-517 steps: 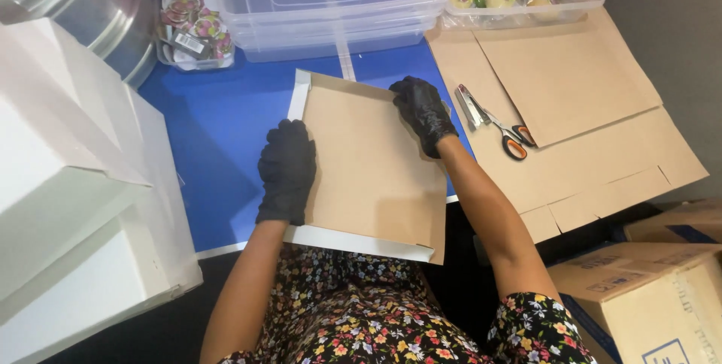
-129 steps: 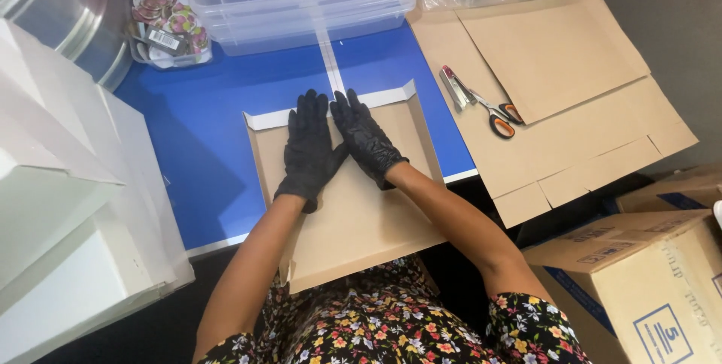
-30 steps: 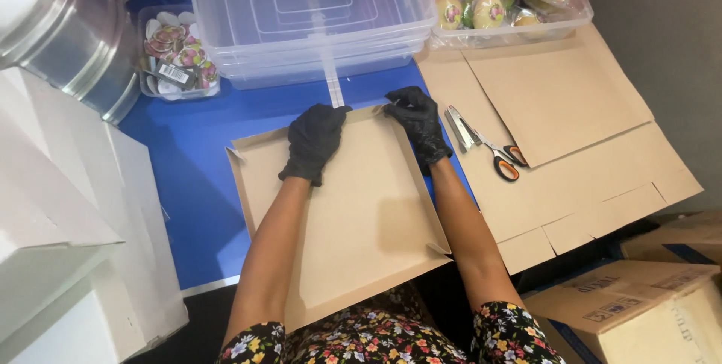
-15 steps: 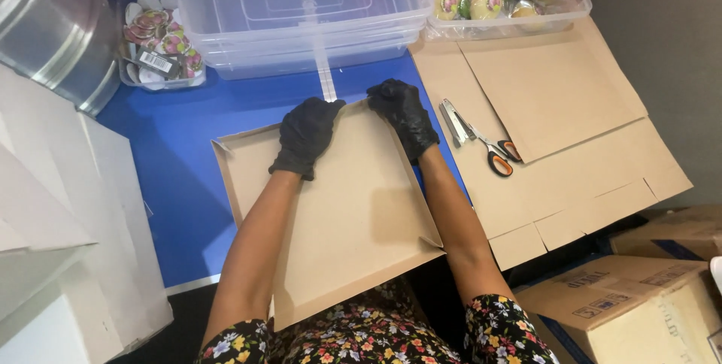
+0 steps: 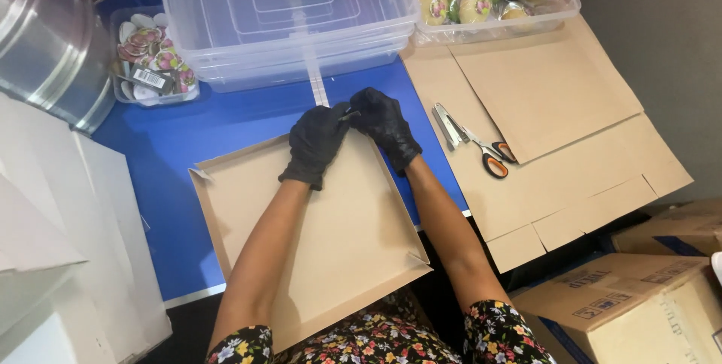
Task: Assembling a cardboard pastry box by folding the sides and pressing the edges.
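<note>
While the cardboard tray (image 5: 316, 236) is now lying turned on the desk (image 5: 173, 146), left hand (image 5: 316, 142) and right hand (image 5: 385, 125) are together pinching its far corner, having converged there.

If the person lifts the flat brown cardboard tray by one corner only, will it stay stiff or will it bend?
The flat brown cardboard tray would probably sag a little: it is one thin, wide sheet. Its folded-up edges likely add some stiffness. It looks light, since both black-gloved hands, left hand and right hand, work its far corner with their fingers alone, and it may slide easily on the smooth blue table.
</note>
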